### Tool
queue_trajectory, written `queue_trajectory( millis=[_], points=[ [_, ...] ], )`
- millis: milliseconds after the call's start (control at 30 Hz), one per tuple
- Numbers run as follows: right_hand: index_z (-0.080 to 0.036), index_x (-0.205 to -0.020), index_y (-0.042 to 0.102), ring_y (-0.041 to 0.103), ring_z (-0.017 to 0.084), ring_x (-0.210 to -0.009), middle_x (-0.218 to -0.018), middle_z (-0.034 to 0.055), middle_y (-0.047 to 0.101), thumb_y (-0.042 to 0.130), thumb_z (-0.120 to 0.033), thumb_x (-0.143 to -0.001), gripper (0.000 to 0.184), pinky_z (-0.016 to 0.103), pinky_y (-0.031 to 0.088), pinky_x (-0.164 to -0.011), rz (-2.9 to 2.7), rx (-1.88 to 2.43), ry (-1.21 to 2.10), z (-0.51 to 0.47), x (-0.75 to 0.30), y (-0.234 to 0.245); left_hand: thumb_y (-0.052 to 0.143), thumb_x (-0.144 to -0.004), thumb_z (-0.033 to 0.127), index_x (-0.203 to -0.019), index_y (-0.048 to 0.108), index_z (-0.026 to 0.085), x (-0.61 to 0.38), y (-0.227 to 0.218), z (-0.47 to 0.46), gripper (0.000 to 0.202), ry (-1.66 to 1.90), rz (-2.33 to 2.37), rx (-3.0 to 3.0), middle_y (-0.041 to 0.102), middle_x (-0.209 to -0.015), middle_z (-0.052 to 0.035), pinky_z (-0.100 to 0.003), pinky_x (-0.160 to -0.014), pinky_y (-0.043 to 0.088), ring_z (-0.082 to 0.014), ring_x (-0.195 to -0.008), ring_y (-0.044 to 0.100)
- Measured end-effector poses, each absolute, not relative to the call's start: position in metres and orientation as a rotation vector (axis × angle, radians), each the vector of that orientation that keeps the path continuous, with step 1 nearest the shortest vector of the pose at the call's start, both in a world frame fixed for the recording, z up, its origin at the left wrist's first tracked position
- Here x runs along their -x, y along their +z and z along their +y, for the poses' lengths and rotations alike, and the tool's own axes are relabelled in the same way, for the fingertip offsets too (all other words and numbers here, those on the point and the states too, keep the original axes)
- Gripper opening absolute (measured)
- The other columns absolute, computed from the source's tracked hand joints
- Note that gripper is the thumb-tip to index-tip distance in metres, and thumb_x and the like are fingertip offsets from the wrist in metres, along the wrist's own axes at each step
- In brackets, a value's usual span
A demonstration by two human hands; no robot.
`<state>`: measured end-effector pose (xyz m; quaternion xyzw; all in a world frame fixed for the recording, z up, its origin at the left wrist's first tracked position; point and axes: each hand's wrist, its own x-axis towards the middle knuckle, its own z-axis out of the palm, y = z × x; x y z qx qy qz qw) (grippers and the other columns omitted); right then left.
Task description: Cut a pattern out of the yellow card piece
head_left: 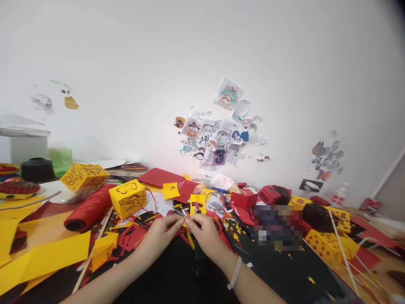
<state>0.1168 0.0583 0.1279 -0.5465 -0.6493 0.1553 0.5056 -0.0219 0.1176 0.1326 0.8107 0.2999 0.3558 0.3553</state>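
My left hand (pixel 164 231) and my right hand (pixel 207 236) meet at their fingertips over the middle of the black work surface (pixel 158 274). Thumb and forefinger of each are pinched together. What they hold between them is too small to make out. A narrow yellow strip (pixel 190 240) shows just below the fingertips. Beside my right hand, partly covered by it, is a dark handle-like object (pixel 199 259); its kind is unclear. Just beyond the fingers lies a yellow paper piece with cut-out openings (pixel 198 202).
Yellow paper boxes with black drawings (pixel 128 198) and a red thread spool (pixel 87 209) stand left. Red and yellow paper scraps are strewn about. A thin wooden stick (pixel 93 249) lies left, and a spotted yellow box (pixel 330 245) sits right. Behind is a wall with stickers (pixel 218 139).
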Motion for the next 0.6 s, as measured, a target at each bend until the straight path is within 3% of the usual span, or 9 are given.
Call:
queue_trajectory(
  millis=[200, 433, 600],
  points=[
    [-0.016, -0.065, 0.059, 0.052, 0.012, -0.058, -0.060, -0.0019, 0.056, 0.052, -0.024, -0.077, 0.016, 0.021, 0.040, -0.054, -1.459, 1.329, 0.442, 0.059, -0.113, 0.128, 0.048, -0.071, 0.041, -0.089, 0.068, 0.018, 0.019, 0.133, 0.112, 0.035, 0.924, 0.777, -1.970, 0.071, -0.093, -0.0049, -0.031, -0.080, 0.048, -0.0234, -0.087, 0.063],
    [-0.017, -0.085, 0.063, 0.060, 0.017, -0.072, -0.077, 0.0034, 0.064, 0.050, -0.039, -0.081, 0.027, 0.027, 0.048, -0.067, -1.470, 1.139, 0.687, 0.058, -0.117, 0.129, 0.050, -0.068, 0.045, -0.082, 0.067, 0.017, 0.022, 0.136, 0.117, 0.035, 0.991, 0.779, -1.825, 0.071, -0.083, -0.0037, -0.033, -0.079, 0.048, -0.0235, -0.083, 0.063],
    [-0.016, -0.097, 0.061, 0.059, 0.017, -0.075, -0.080, 0.0035, 0.063, 0.062, -0.031, -0.074, 0.027, 0.028, 0.047, -0.071, -1.563, 1.113, 0.584, 0.061, -0.126, 0.129, 0.053, -0.068, 0.047, -0.078, 0.065, 0.015, 0.024, 0.136, 0.120, 0.036, 1.008, 0.796, -1.684, 0.068, -0.074, -0.0026, -0.031, -0.074, 0.047, -0.0221, -0.079, 0.060]
  ],
)
